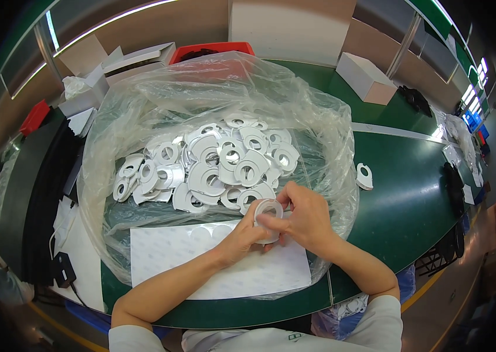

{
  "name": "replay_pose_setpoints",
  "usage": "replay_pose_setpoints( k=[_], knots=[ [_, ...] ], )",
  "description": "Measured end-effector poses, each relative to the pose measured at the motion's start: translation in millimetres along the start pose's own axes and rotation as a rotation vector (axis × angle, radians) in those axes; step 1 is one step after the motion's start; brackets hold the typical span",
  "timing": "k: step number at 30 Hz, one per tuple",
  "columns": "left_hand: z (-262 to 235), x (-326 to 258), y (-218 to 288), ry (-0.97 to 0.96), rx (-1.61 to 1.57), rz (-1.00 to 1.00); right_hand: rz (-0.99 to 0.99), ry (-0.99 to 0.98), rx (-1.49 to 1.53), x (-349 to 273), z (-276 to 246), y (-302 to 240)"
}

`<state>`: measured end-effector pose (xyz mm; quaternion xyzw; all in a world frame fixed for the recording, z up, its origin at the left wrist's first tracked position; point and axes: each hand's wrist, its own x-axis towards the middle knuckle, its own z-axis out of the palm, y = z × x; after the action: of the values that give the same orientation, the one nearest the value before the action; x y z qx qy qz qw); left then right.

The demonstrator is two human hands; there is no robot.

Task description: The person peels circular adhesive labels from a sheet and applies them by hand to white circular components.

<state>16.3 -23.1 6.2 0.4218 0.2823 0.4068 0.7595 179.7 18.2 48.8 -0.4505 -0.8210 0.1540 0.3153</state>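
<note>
Both hands meet over the front of a white sheet (pixel 201 267) with faint round outlines along its upper edge. My left hand (pixel 241 239) is closed around a white plastic ring-shaped part (pixel 267 206), holding it tilted. My right hand (pixel 309 218) pinches at the ring's right side with thumb and fingers, partly covering it. Whether a thin film or sticker lies between the right fingers is too small to tell. Just beyond the hands, a heap of similar white plastic parts with round holes (pixel 206 180) lies on a clear plastic bag (pixel 142 97).
A single white part (pixel 364 176) lies on the green table (pixel 400 193) at the right. Behind the bag are a red bin (pixel 224 48) and open cartons (pixel 136 58). A white box (pixel 365 79) stands back right. A black adapter (pixel 64 270) with cable sits at the left.
</note>
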Motion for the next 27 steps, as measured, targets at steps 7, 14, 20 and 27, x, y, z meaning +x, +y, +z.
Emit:
replay_pose_setpoints(
  k=[7,14,20,27],
  knots=[
    [-2,3,0,0.044,-0.083,-0.061,0.016,-0.220,0.185,9,-23,-2],
    [-3,4,4,0.053,-0.132,-0.113,-0.011,-0.144,0.081,3,-11,0],
    [-3,5,1,0.031,-0.192,-0.090,-0.063,-0.069,0.086,3,-6,6],
    [1,3,16,0.072,0.155,0.044,0.096,0.275,-0.164,46,-96,79]
  ],
)
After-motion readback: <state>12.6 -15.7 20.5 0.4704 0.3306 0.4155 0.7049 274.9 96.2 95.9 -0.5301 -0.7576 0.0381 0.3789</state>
